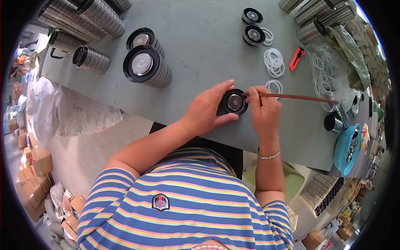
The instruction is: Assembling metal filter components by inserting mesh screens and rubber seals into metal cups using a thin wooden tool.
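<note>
A black round lid with a metal disc in its centre [235, 103] is over the near part of the grey table. My left hand [205, 107] grips it from the left, thumb below and fingers above. My right hand [266, 107] pinches a thin brown stick [304, 97], whose left end meets the lid's right rim. The stick's other end reaches far to the right. Just beyond my right hand lie white rings [273, 86], with a larger heap of white rings [274, 62] farther off. Two similar black lids, one nearer [254, 35] and one behind it [252, 16], sit beyond.
Stacked metal cylinders with black rims [160, 73] stand at left, with more cylinders [93, 60] behind. A red cutter [297, 59] lies right of the rings. Farther right are a clear bag of rings [327, 68] and a blue basin [342, 156] holding small metal parts.
</note>
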Action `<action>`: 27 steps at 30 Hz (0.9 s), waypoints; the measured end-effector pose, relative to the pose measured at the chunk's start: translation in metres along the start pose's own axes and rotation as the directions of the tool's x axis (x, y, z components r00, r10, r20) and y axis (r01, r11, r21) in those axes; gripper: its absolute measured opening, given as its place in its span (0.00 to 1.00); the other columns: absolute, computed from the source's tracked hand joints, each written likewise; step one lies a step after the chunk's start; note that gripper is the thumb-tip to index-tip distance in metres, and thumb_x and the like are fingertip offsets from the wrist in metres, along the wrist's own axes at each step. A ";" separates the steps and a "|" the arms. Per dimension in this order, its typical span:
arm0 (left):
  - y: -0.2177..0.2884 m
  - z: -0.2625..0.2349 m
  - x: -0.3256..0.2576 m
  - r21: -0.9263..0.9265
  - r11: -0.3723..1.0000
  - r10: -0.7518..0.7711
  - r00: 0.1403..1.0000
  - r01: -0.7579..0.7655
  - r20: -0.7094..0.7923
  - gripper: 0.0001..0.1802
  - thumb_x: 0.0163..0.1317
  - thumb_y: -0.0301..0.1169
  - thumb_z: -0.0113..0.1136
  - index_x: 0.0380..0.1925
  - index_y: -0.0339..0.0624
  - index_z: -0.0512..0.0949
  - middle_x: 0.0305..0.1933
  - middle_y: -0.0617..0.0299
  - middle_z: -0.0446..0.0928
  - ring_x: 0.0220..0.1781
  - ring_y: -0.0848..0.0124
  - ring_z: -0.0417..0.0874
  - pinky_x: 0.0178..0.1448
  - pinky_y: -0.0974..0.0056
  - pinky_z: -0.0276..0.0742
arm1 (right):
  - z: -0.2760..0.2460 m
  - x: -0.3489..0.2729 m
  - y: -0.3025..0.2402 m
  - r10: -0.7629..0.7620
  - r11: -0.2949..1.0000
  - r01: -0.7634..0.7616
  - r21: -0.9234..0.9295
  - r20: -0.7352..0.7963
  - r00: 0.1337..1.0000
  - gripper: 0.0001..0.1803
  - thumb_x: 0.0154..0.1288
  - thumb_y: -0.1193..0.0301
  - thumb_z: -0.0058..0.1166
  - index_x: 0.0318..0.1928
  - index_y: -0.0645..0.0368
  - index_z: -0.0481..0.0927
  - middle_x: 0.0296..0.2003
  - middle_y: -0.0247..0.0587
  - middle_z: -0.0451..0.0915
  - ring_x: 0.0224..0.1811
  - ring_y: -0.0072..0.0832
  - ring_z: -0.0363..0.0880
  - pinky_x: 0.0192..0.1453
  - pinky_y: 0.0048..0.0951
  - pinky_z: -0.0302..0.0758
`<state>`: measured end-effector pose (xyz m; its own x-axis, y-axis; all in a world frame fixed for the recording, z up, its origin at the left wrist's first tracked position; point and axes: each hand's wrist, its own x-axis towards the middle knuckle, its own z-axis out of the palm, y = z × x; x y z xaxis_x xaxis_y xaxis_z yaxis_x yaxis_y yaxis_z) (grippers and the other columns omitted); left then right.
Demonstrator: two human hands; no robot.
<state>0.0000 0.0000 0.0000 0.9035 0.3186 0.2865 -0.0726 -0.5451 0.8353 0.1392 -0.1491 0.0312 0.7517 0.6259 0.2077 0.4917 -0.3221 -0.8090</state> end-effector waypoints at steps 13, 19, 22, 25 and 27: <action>-0.009 0.014 -0.006 0.033 0.999 0.036 0.999 -0.036 0.007 0.51 0.60 0.44 0.79 0.80 0.40 0.65 0.71 0.48 0.77 0.70 0.47 0.80 0.73 0.49 0.78 | -0.027 0.004 -0.005 -0.071 0.964 0.160 -0.212 0.375 0.924 0.13 0.81 0.65 0.57 0.40 0.61 0.84 0.31 0.56 0.84 0.33 0.53 0.84 0.36 0.47 0.76; -0.012 0.015 -0.007 0.186 0.974 0.132 0.991 -0.127 -0.015 0.52 0.54 0.49 0.82 0.75 0.37 0.70 0.67 0.48 0.77 0.67 0.48 0.81 0.70 0.49 0.78 | -0.047 -0.004 0.041 0.101 0.974 -0.084 0.213 -0.073 0.992 0.12 0.84 0.67 0.55 0.50 0.64 0.84 0.30 0.38 0.80 0.31 0.21 0.77 0.35 0.31 0.74; -0.006 0.016 -0.006 0.227 0.964 0.132 0.991 -0.136 0.033 0.53 0.51 0.52 0.83 0.73 0.37 0.72 0.67 0.48 0.77 0.67 0.48 0.81 0.69 0.48 0.78 | -0.049 0.006 0.078 -0.101 0.992 0.086 -0.095 -0.166 0.981 0.12 0.83 0.69 0.55 0.55 0.66 0.83 0.40 0.44 0.84 0.41 0.32 0.84 0.45 0.32 0.80; 0.026 -0.008 -0.008 0.120 0.941 0.336 0.919 -0.317 -0.207 0.49 0.52 0.47 0.84 0.70 0.35 0.74 0.63 0.48 0.79 0.64 0.48 0.81 0.67 0.47 0.79 | -0.047 0.007 0.080 -0.254 0.919 0.191 -0.344 -0.145 0.956 0.09 0.78 0.75 0.59 0.53 0.66 0.83 0.45 0.46 0.86 0.47 0.36 0.86 0.53 0.34 0.82; 0.063 -0.067 -0.001 0.190 0.905 0.425 0.814 -0.381 -0.395 0.49 0.49 0.44 0.85 0.68 0.34 0.75 0.62 0.49 0.79 0.62 0.49 0.81 0.66 0.48 0.78 | -0.046 0.003 0.073 -0.226 0.906 0.163 -0.390 -0.121 0.967 0.08 0.75 0.79 0.62 0.51 0.66 0.84 0.46 0.46 0.86 0.49 0.37 0.86 0.57 0.36 0.83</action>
<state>-0.0339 0.0170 0.0832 0.5380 0.3339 0.7740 -0.3298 -0.7616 0.5578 0.1974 -0.2037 -0.0018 0.6686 0.5921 0.4500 0.7397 -0.4669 -0.4847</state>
